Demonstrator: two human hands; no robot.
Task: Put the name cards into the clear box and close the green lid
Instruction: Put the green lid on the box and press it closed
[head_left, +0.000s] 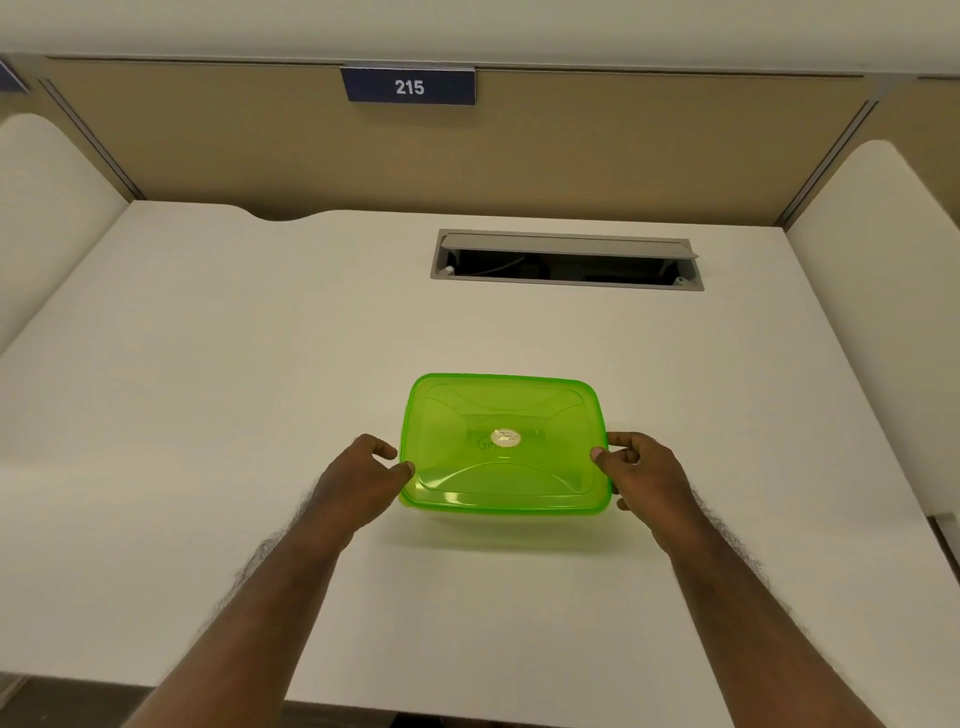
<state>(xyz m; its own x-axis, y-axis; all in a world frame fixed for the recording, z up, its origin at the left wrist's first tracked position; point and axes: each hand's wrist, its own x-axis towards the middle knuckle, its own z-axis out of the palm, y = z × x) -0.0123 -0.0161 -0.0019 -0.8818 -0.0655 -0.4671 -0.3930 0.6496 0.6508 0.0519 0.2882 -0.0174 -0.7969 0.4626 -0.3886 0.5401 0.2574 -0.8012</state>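
left hand (363, 475): gripping the box's left side, thumb on the lid edge
right hand (641, 473): clamped on the right side
green lid (504, 447): sitting on the clear box (506, 522), mid-table (208, 415), toward the near edge
far edge: open cable hatch (566, 260)

From where I stand, the one thing that reads clearly is the number "215", white digits on a dark blue plate (409, 85) fixed to the top edge of the tan partition (571, 150), up at twelve o'clock behind the desk. The green lid (503, 447) carries a small round sticker (506, 435) near its middle, with print too small to make out, and a raised script mark (493, 444) just at its seven o'clock that I cannot read either.
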